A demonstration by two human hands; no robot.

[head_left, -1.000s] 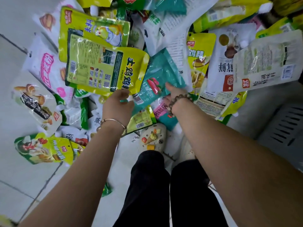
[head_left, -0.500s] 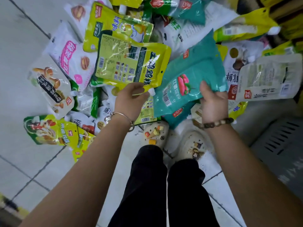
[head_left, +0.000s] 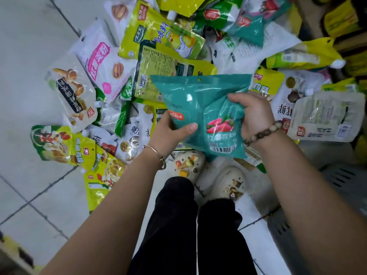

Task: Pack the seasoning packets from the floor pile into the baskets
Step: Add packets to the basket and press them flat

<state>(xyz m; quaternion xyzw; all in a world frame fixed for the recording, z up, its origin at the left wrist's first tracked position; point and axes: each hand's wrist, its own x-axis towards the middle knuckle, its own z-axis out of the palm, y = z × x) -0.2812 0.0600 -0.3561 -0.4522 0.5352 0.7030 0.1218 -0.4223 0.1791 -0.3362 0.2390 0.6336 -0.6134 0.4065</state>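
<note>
Teal seasoning packet [head_left: 200,96] hangs just above the floor pile [head_left: 103,62], held from both sides. Your left hand [head_left: 168,133] pinches its lower corner, and your right hand [head_left: 252,118] curls its fingers [head_left: 235,98] into the opposite side. It looks light, floppy and slick, so grip at the stiffer sealed edges rather than the crinkling middle.

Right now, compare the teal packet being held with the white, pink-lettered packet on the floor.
The teal packet is gripped by the left hand and right hand, held up; the white packet lies on the floor. The teal packet shows red fruit; the white packet, pink lettering. Both are glossy pouches.
</note>
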